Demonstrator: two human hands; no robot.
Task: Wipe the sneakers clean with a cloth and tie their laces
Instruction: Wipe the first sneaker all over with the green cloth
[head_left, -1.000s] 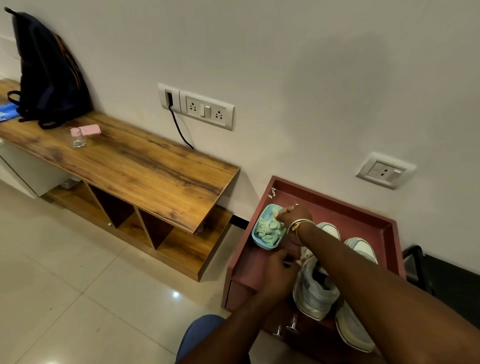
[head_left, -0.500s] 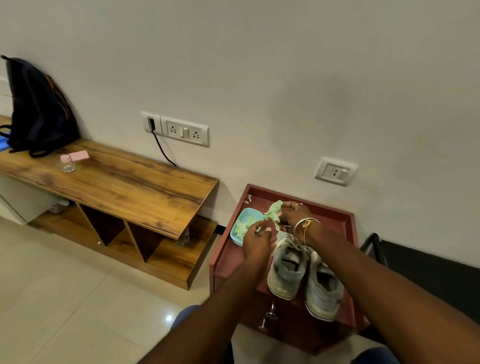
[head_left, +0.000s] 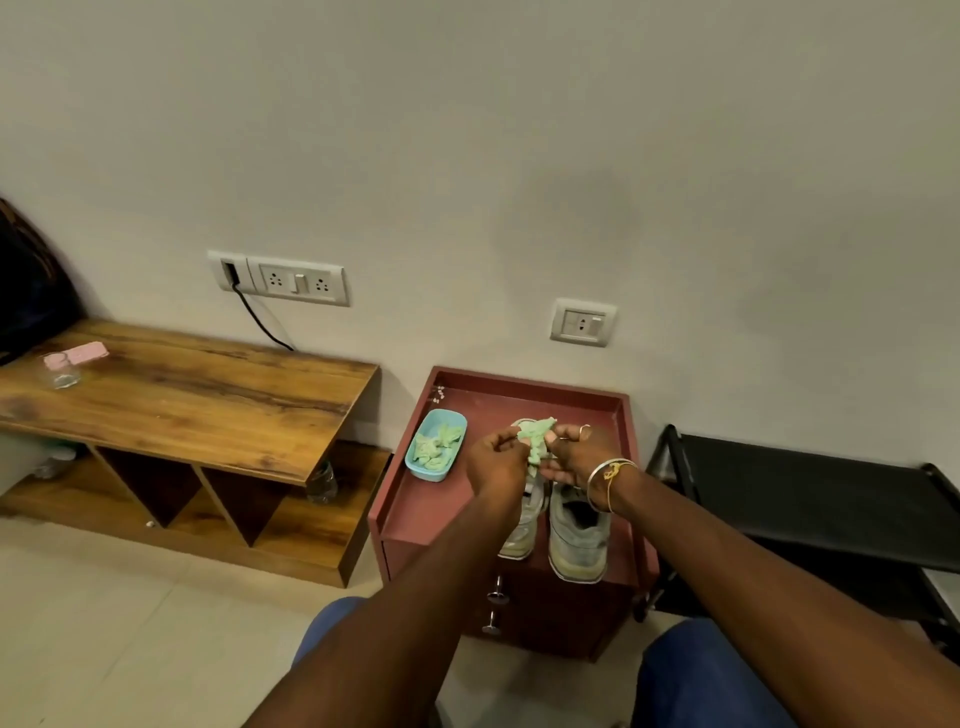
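Centre of frame, low: red cabinet (head_left: 434, 512) with a raised rim round its top, standing against the wall. Two small knobs on its front.

Sneakers (head_left: 579, 538), a grey-white pair, sit side by side on the cabinet top, heels toward the bottom of the frame. The one toward frame left is largely covered by the forearm; laces can't be made out.

Green cloth (head_left: 535, 439), crumpled, is held up in the air above the toe end of the pair, between both hands.
- Left hand (head_left: 496, 462): fingers curled in, pinching the cloth's left side.
- Right hand (head_left: 576, 457): fingers closed round the cloth's right side; ring on one finger, bangles (head_left: 608, 480) at the wrist.

Blue tub (head_left: 436, 451) just left of the hands, on the same cabinet top, with more green scraps inside. Apart from the sneakers.

Left half of frame: wooden bench (head_left: 197, 400) with open shelves below; glass jar (head_left: 62, 373) and a pink item on it at far left. Dark bag at the left edge, cut off.

Wall: socket strip (head_left: 293, 280) with a black cable hanging from it; single socket (head_left: 583, 323) above the cabinet.

Right of the cabinet: black rack (head_left: 805, 493). Blue-clad knees along the bottom edge
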